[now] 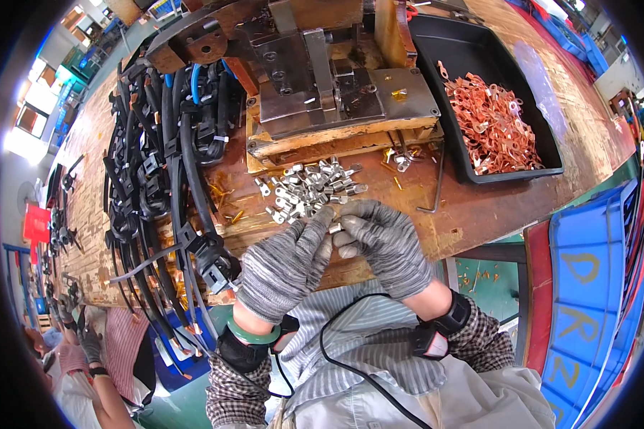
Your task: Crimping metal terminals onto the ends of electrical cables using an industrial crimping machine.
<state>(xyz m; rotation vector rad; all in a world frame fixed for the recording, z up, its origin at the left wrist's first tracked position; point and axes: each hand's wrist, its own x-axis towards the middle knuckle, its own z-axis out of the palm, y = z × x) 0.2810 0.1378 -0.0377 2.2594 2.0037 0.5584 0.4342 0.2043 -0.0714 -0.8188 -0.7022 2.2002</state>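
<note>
Seen from above, at the near edge of the brown wooden table [465, 218]: right hand [385, 244], gloved in grey, in a narrow pinch on a small silver lug [335, 228], with left hand [285, 263], likewise gloved, fingertips drawn together just beside the same piece, contact on that side impossible to tell. Directly beyond both hands, a loose heap of silver lugs [313, 188], just in front of a steel fixture [286, 107] on a worn yellow base [293, 147]. To the left, bundled black cables [186, 154]; to the right, a hex key [439, 179] and a black tray [516, 173] with copper-coloured lugs [490, 129] heaped inside.
</note>
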